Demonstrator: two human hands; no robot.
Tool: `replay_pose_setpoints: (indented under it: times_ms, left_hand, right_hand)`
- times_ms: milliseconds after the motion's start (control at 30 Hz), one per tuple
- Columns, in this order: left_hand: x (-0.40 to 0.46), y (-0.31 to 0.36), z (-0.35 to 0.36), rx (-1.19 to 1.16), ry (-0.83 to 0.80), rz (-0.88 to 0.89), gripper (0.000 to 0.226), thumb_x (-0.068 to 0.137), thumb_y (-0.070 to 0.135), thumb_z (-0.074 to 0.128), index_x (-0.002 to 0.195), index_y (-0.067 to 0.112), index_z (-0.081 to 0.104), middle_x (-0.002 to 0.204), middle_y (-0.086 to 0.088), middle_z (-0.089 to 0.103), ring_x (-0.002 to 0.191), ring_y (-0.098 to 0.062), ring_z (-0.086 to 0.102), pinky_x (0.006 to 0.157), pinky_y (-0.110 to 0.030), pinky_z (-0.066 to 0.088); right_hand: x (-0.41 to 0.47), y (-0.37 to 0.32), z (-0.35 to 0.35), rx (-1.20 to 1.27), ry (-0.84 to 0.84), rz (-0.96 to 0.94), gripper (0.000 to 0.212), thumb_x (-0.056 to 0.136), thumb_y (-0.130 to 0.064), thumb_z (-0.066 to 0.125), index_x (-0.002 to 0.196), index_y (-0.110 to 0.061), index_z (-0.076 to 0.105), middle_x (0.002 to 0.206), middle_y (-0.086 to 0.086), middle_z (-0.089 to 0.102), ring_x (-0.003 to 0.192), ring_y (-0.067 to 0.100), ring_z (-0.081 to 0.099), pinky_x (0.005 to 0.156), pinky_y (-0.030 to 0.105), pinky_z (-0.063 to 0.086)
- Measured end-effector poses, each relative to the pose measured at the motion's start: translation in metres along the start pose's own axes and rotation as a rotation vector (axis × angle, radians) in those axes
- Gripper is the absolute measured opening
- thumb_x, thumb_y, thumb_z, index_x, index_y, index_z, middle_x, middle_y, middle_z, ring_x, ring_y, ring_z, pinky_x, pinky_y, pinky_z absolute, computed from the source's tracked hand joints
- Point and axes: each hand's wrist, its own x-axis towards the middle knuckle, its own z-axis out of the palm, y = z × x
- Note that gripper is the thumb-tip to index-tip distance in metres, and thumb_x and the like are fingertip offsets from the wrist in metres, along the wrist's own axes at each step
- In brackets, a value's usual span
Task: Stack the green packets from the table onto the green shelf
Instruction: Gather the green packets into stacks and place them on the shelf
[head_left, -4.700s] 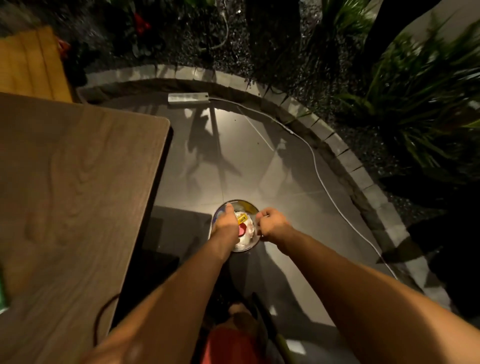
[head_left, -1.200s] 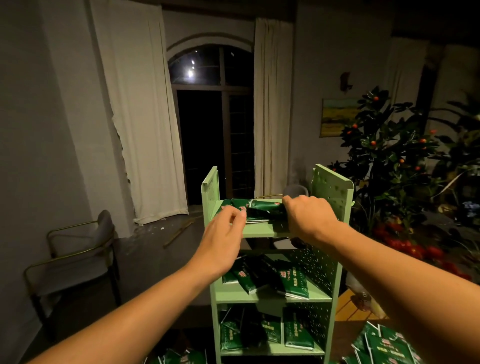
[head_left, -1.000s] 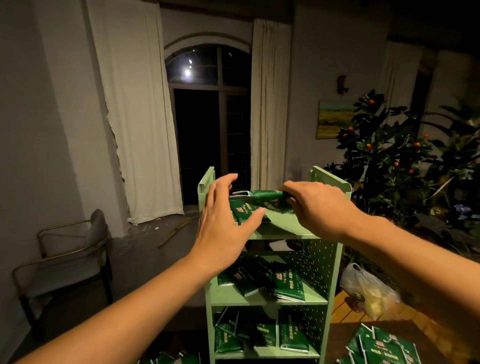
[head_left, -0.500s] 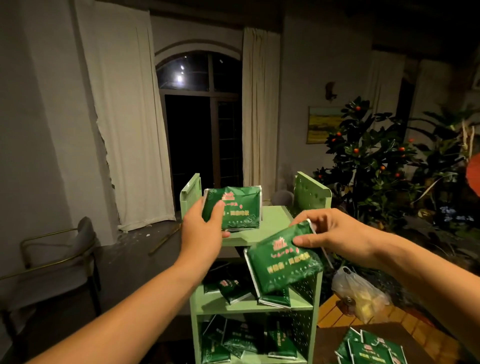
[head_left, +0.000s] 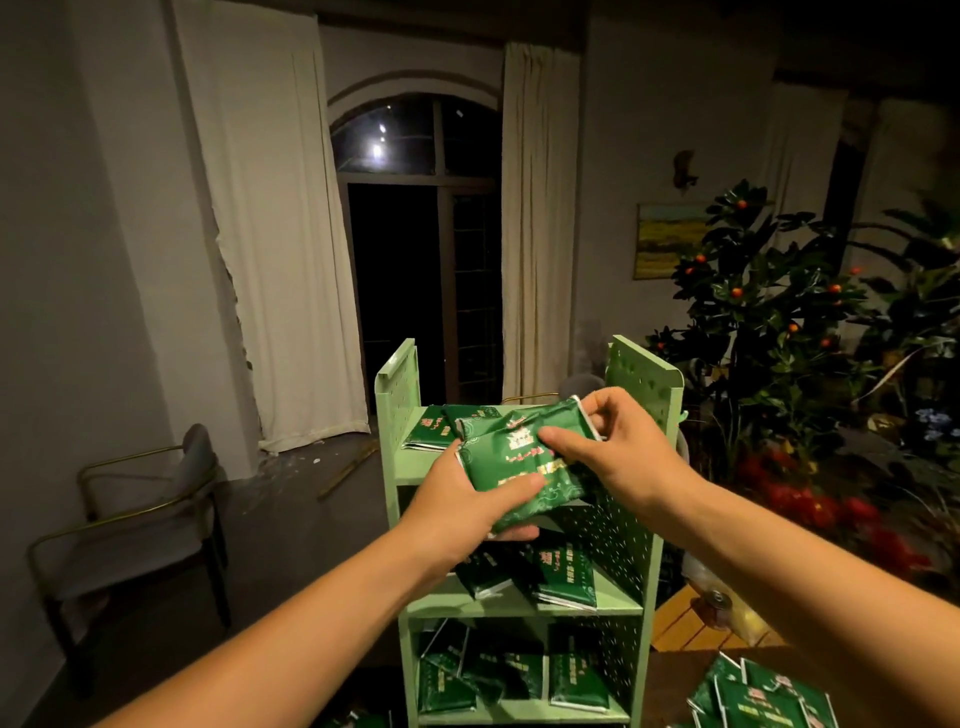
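Both hands up in front of the shelf, and there's a green packet (head_left: 511, 465) caught between them, so let's talk about how to land this one. The left hand (head_left: 467, 506) grips the packet from below at its seven o'clock corner, thumb over the front face, fingers curled underneath. The right hand (head_left: 605, 449) pinches the top edge at about two o'clock, thumb lying across the print. My read: level it out flat first, because it's tilted now, then slide it forward onto the top tier rather than dropping it, letting the left hand go last.

Just behind, at eleven o'clock from the held packet, another packet (head_left: 434, 428) already lies flat on the top tier of the green shelf (head_left: 397, 384), so square the new one on or beside it. The middle tier holds more packets (head_left: 563, 574), the bottom tier (head_left: 511, 675) too, leaning rather loosely.

Down at five o'clock, a pile of packets on the table (head_left: 758, 699) waits its turn; plenty left to shift, I'd say
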Motion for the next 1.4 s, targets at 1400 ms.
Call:
replay_pose_setpoints:
  times_ms: [1400]
  left_hand:
    - [-0.012, -0.022, -0.091, 0.473, -0.015, -0.035, 0.013, 0.090, 0.011, 0.068, 0.095, 0.021, 0.073, 0.095, -0.004, 0.078, 0.088, -0.019, 0.075, 0.068, -0.031, 0.063]
  right_hand:
    - [0.092, -0.010, 0.127, -1.636, -0.517, -0.611, 0.036, 0.101, -0.025, 0.054, 0.136, -0.019, 0.048, 0.119, 0.012, 0.051, 0.096, 0.031, 0.063, 0.074, 0.038, 0.048]
